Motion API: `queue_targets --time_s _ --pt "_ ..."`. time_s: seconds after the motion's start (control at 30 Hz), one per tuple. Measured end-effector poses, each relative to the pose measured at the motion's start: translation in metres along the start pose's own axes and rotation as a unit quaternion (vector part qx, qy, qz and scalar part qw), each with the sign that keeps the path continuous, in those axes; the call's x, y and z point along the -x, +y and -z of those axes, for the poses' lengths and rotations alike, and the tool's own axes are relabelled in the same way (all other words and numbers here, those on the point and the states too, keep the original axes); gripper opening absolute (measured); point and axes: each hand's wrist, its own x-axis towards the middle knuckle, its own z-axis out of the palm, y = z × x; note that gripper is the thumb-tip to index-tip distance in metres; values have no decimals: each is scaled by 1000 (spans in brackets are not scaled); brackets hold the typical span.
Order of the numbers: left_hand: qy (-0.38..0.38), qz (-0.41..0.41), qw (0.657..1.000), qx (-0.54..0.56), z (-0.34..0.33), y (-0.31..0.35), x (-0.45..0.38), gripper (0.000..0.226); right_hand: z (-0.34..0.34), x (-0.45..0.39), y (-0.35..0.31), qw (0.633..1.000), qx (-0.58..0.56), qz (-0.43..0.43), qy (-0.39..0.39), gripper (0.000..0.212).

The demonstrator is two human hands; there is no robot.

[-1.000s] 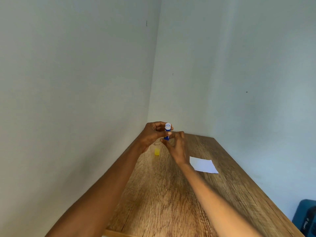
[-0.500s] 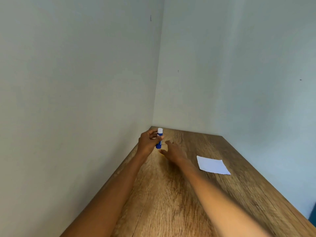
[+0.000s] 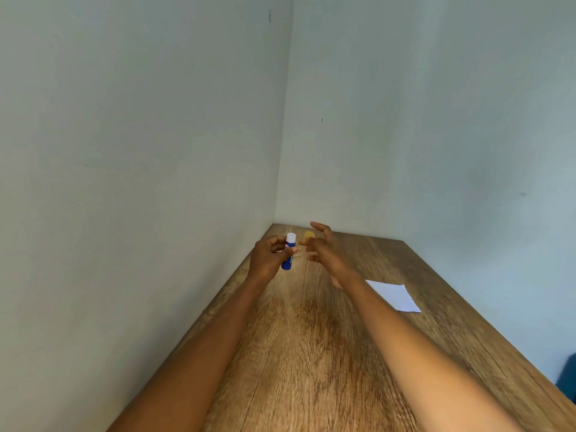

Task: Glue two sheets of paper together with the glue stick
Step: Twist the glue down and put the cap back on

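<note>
Left hand pinches a blue cylindrical glue stick with a white top between thumb and fingers, held near-upright above the far left corner of the wood-grain worktop. Right hand, motion-blurred, is raised just beside the stick with fingers spread and nothing clearly gripped; a small yellow blurred object, probably the cap, shows at its fingertips, contact not resolvable. One white rectangular paper sheet lies flat on the worktop, right of the right forearm.
</note>
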Motion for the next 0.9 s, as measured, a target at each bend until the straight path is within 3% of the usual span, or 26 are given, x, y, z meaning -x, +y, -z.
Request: queue_targets --time_s 0.1,0.43,0.63,0.9 --pt "4 -3 1000 -3 -3 1 1 34 1 -2 -4 997 -65 31 10 28" --pt "2 -1 1000 -8 -15 11 8 30 10 -3 -14 996 7 83 -14 28" --pt "15 2 1000 -14 -27 19 15 27 20 -3 -25 977 174 122 -34 28" --pt "50 14 999 -17 -43 26 19 27 25 -1 -31 959 250 133 11 26"
